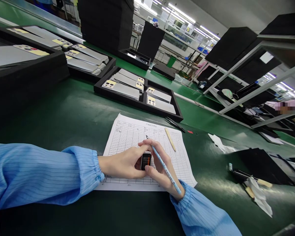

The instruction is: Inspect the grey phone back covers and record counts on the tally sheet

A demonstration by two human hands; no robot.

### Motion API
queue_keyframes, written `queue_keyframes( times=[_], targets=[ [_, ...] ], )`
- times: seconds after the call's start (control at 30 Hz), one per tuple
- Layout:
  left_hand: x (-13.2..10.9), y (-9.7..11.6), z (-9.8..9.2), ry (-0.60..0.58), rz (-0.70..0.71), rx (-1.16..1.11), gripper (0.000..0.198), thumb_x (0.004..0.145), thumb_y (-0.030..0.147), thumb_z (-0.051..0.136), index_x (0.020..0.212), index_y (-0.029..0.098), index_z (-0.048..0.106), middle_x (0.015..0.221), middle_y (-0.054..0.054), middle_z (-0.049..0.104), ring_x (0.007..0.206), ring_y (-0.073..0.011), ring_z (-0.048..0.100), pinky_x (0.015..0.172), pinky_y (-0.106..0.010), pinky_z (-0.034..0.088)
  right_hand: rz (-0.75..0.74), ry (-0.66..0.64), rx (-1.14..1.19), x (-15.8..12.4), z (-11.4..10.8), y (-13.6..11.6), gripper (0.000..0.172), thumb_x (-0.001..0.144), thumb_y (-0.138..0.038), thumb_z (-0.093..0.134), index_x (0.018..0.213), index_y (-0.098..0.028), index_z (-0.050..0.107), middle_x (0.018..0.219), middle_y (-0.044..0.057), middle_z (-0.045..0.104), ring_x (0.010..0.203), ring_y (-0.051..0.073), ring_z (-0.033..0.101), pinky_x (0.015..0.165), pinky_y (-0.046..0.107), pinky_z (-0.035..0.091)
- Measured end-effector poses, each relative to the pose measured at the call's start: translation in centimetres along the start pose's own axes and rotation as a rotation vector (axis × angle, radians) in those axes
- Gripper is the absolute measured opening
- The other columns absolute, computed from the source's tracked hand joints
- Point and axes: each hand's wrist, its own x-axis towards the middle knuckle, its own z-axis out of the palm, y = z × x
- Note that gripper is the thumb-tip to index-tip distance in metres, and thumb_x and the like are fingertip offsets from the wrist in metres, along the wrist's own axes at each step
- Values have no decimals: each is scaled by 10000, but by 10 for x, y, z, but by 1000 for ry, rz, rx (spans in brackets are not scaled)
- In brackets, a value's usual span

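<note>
A small smartwatch [146, 160] with a lit screen of round keys, some orange, sits between my two hands, above a printed form. My left hand [125, 162] is closed around the watch from the left side. My right hand [166, 167] grips a light blue pen [166, 168] that slants across its fingers, tip pointing up and away. My right thumb lies at the watch's lower right edge. Beneath both hands is the paper form [130, 137], ruled in rows and columns, with some handwriting near its top left. Any strap on the watch is hidden.
A pale wooden stick [170, 139] lies on the form, and black tweezers [175, 124] touch its upper edge. Beyond stand black trays [159, 111] holding flat grey plates with yellow camera-end pieces. Crumpled white wrappers [259, 196] and black pads [263, 165] lie on the green table at right.
</note>
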Motion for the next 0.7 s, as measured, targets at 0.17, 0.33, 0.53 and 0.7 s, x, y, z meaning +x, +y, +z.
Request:
queue_keyframes(
  times=[0.17,0.33,0.53,0.7],
  targets=[
    [0,-1,0,4,-15,6,255,769,191,526,984,164,393,785,-13,497,627,-137,497,502,-248,401,5,-5,8,0,1,1,533,699,-134,558,1198,-216,387,1164,70,460,1054,220,475,887,353,419],
    [0,-1,0,8,-2,-14,264,745,148,530,970,164,392,758,6,479,610,-126,489,496,-240,392,6,5,-30,-2,1,1,540,703,-118,562,1201,-236,388,1160,61,467,1051,213,480,921,368,395],
    [0,1,-1,-24,-23,-20,275,769,199,546,1002,159,405,806,-16,513,651,-139,506,539,-260,410,13,14,50,-2,-3,0,444,742,-199,545,1171,-209,432,1167,82,496,1109,264,449,950,441,360],
    [1,-1,0,-10,-32,1,266,772,236,552,976,159,400,768,-8,499,626,-137,492,517,-260,395,3,8,48,-1,-2,0,471,735,-205,559,1184,-214,422,1169,79,491,1085,250,466,949,425,369]
  ],
)
